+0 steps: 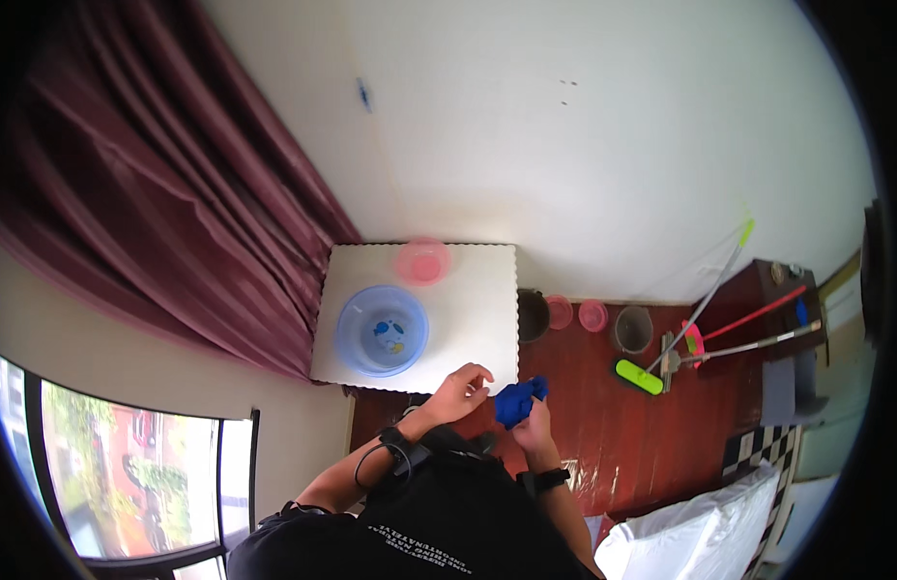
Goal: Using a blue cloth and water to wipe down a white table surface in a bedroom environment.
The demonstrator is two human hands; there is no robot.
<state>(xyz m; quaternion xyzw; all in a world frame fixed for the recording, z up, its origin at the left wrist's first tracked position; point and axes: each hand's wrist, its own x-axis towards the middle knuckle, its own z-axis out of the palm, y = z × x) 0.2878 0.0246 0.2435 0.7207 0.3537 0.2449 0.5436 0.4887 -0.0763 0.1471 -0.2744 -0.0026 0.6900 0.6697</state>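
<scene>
My right hand [535, 428] grips a crumpled blue cloth [515, 403] just off the near right corner of a white table [470, 312]. Over the table's front edge is my left hand [461, 394], its fingers curled but apart, with nothing between them; a small gap separates it from the cloth. On the left part of the table stands a translucent blue basin [382, 331] with coloured shapes at its bottom. A smaller pink basin [423, 262] sits behind it, near the wall.
Dark and grey buckets [633, 330] and pink containers [593, 317] line the wall. A green-headed broom [639, 377], a squeeze mop and a pink dustpan [692, 341] are farther right. A purple curtain [202, 217] borders the table's left; a white wrapped item [695, 525] lies lower right.
</scene>
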